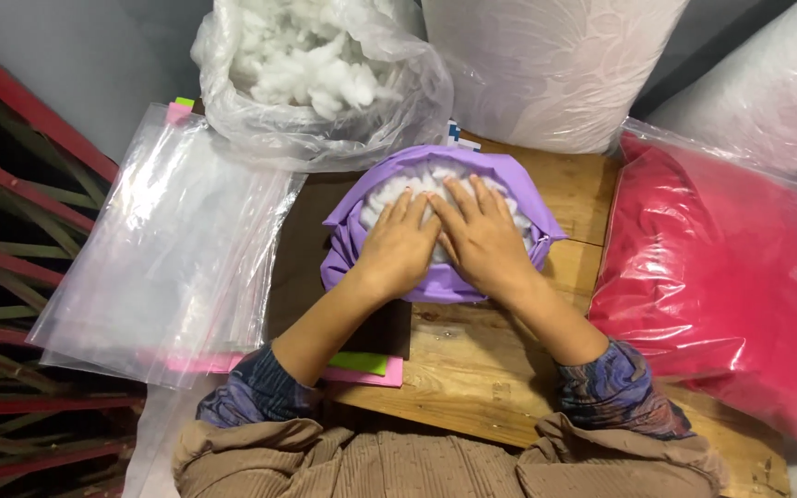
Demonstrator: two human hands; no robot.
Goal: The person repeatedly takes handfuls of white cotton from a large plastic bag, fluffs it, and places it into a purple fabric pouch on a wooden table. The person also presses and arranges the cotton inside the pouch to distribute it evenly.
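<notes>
- Stuffing, white and fluffy, fills the open purple cover (442, 221) at the bench's centre; more of it sits in a clear plastic bag (325, 78) at 11 o'clock.
- Left hand (400, 244) and right hand (478, 238) lie flat, side by side and touching, pressing the filling down, gripping nothing.
- The cover's mouth faces up; its long axis runs 9 to 3 o'clock.
- A bagged red cushion (721, 277) lies at 3 o'clock, empty clear bags (168, 249) at 9, a white cushion (546, 65) at 12.
- The wooden bench (472, 360) stands before a grey wall.
</notes>
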